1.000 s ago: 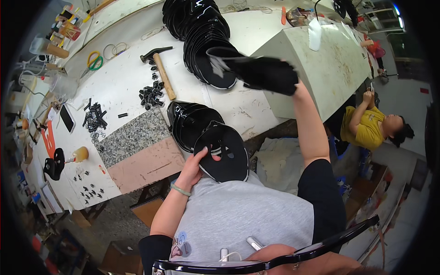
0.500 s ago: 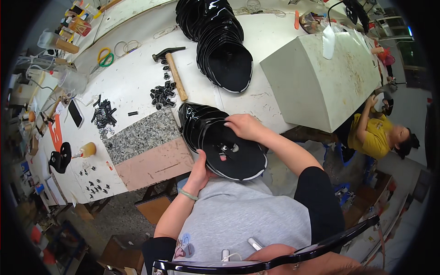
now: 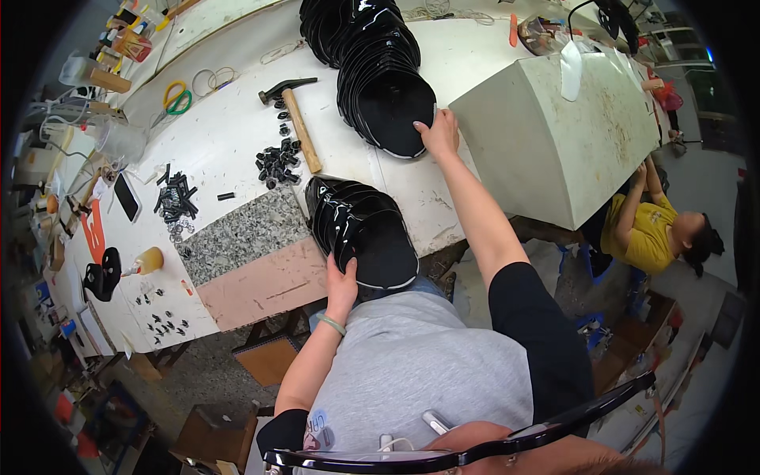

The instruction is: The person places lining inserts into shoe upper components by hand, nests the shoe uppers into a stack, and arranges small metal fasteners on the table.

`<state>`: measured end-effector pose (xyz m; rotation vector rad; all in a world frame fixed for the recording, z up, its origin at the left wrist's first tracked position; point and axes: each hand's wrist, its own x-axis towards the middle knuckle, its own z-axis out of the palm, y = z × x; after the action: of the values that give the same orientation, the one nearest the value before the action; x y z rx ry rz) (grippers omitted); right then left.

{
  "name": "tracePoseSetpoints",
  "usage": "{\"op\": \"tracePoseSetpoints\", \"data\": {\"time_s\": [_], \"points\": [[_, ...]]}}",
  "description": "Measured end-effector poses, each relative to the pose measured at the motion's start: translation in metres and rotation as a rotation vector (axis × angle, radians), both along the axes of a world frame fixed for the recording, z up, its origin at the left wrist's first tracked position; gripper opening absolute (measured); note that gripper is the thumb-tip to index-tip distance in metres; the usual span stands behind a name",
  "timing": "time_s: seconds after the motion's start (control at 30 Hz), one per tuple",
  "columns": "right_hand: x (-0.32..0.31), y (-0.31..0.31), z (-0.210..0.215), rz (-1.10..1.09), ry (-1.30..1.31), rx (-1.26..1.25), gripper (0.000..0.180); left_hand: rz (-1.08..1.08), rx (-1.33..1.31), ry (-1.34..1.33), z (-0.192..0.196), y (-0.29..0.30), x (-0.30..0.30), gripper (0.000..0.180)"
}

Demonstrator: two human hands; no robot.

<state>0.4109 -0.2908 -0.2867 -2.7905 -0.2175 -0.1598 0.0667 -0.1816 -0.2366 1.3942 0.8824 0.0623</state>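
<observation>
A: At the near rim of the far stack (image 3: 388,107) of glossy black shells, I've got the R hand (image 3: 441,134) pinching: thumb on the dull inner face, fingers past the edge. No. of layers btwn them, can't tell.

B: Why the rim?

A: Thin lip, prob. the easiest bit to grip w/ shells nested that tight.

B: And the L hand (image 3: 342,289)?

A: On the L edge of the near stack (image 3: 388,249). Thumb's laid over the edge; other fingers are hidden, so can't tell if they're pressing. Prob. there to steady it, b/c its near end seems to overhang the table (image 3: 226,154) toward the lap.

B: Further out?

A: Granite slab (image 3: 241,237) and pink board (image 3: 261,285) just L of the near stack; my guess, work surfaces kept in easy reach. Past those, hammer (image 3: 302,131) beside a pile of small black clips (image 3: 277,162), handle end toward us, prob. for a quick grab. Black strips (image 3: 176,198) are heaped apart, maybe so parts don't mix. Pale box (image 3: 554,134) on the R, co-worker (image 3: 649,226) in yellow beyond.
</observation>
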Motion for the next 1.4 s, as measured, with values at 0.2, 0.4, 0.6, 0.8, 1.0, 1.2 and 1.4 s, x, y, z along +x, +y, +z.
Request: {"op": "tracePoseSetpoints", "data": {"time_s": [0.2,0.4,0.6,0.8,1.0,1.2,1.4], "points": [[-0.018,-0.018,0.033,-0.025,0.209,0.296,0.043,-0.631,0.360,0.498,0.050,0.033,0.008,0.057],[-0.077,-0.095,0.062,-0.028,0.347,1.326,0.025,-0.251,0.444,0.067,0.093,0.055,0.045,0.032],[-0.135,-0.175,0.097,0.087,1.226,1.181,0.023,-0.141,0.009,-0.215,0.102,0.046,0.097,0.041],[-0.183,-0.116,0.021,0.144,1.114,0.972,0.025,-0.892,0.878,-0.094,0.091,0.026,0.093,0.059],[-0.113,-0.047,0.027,0.099,0.110,0.500,0.047,-0.818,1.376,0.014,0.042,0.061,0.085,0.064],[-0.066,-0.026,0.012,-0.139,-0.018,-0.092,0.053,-0.812,1.208,0.003,0.045,0.056,0.083,0.064],[-0.109,-0.078,0.050,-0.173,0.096,0.986,0.035,-0.773,1.093,-0.037,0.048,0.063,0.088,0.061]]}}
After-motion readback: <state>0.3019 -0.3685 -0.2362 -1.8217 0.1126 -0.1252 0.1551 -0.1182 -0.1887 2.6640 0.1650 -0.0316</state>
